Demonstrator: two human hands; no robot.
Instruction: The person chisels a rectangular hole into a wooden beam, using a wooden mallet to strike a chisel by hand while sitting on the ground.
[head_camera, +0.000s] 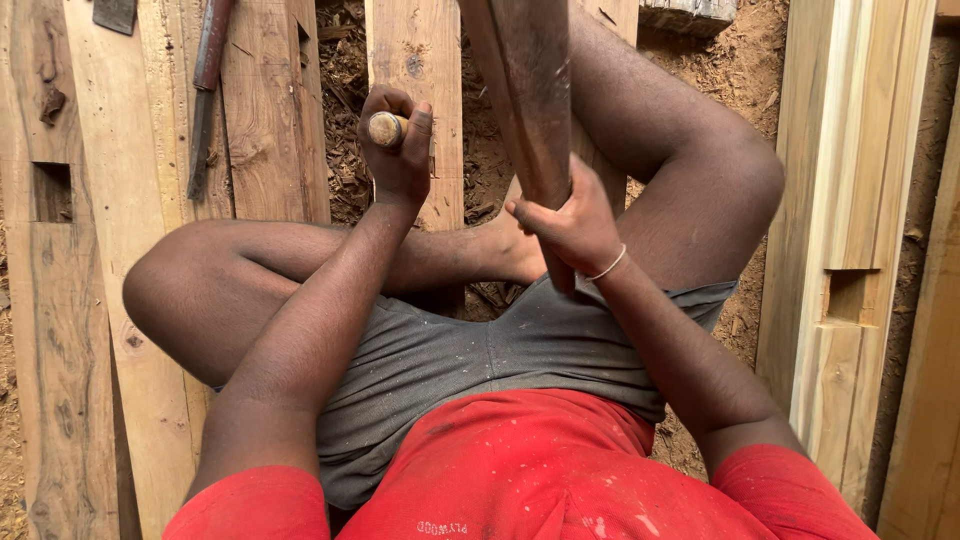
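Left hand: our left hand (398, 150) wraps its fingers (420, 125) tight round a chisel handle (384, 129), the rounded wooden butt turned up towards us, so the tool stands upright with its struck end exposed.
Right hand: our right hand (575, 225) has its fingers clamped on a long wooden club (525, 95), gripped low on the shaft so the heavy end rises up past the camera.
Workpiece: the chisel stands over a pale plank (415, 60) that runs between our legs; the blade itself is hidden behind the hand.
Posture: we sit cross-legged, one bare foot (510, 250) resting on the plank, seemingly to pin it down.
Left side: weathered planks (90, 300) lie side by side, one with a square mortise (50, 190) cut through; a second chisel (205, 90) with a reddish handle lies on them, near our left hand.
Right side: a pale moulded post (850, 200) shows a notch (850, 295), well apart from our hands.
Ground: sawdust and wood chips (345, 120) lie between the boards.
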